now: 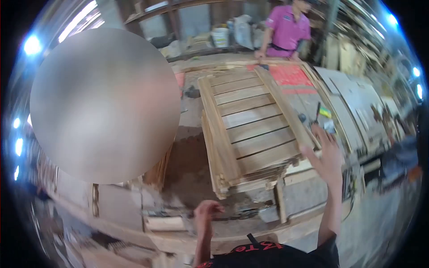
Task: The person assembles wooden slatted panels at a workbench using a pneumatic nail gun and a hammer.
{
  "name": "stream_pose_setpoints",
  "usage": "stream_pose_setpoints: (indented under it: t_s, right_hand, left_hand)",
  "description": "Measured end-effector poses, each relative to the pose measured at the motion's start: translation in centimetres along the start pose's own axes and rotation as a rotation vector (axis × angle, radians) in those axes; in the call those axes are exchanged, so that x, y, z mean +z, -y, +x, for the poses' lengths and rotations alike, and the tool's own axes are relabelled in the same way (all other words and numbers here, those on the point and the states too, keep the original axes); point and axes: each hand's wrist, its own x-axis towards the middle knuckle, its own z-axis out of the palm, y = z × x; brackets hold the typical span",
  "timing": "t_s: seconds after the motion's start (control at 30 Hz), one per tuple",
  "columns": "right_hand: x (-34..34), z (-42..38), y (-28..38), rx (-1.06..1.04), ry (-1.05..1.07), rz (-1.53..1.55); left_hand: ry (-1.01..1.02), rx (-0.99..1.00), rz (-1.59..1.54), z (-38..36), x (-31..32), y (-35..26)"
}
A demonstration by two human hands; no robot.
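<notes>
A stack of slatted wooden panels [254,118] lies on the workbench in front of me. My right hand [325,156] is at the right edge of the stack near its close corner, fingers spread and holding nothing that I can make out. Below the stack's near left corner, my left hand [209,210] hovers over the front of the bench, its fingers curled inward and blurred; what they hold, if anything, is hidden. A dark-handled tool [317,111] and a yellow-green item [325,112] lie just beyond my right hand.
A person in a pink shirt [289,29] stands at the bench's far side. Behind are a white bucket [220,37] and shelves. Pale boards [357,107] lie to the right. A large blurred circle covers the left. The bench's front edge [178,239] runs before me.
</notes>
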Motion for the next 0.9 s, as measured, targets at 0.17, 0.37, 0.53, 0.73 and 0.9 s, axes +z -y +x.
stream_pose_setpoints:
  t_s: [0.17, 0.37, 0.53, 0.73, 0.9]
  right_hand:
    - [8.1, 8.8, -8.6, 0.056, 0.604, 0.24]
    - [7.8, 6.0, -11.7, 0.134, 0.422, 0.314]
    - [3.3, -10.7, -14.5, 0.249, 0.034, 0.725]
    - [2.6, -26.0, -23.9, 0.3, 0.861, 0.63]
    - [-0.7, -26.8, -29.8, 0.063, 1.201, 0.541]
  left_hand:
    - [0.312, -0.081, -0.034, -3.6, 16.0, 1.9]
    - [0.07, -0.215, -0.539, -0.6, 27.5, 3.3]
    - [-0.268, 0.035, -0.993, -4.6, 33.5, 3.3]
    - [-0.599, 0.055, -0.41, -11.8, 28.0, 17.0]
    - [-0.514, -0.203, 0.081, -12.8, 25.9, 11.4]
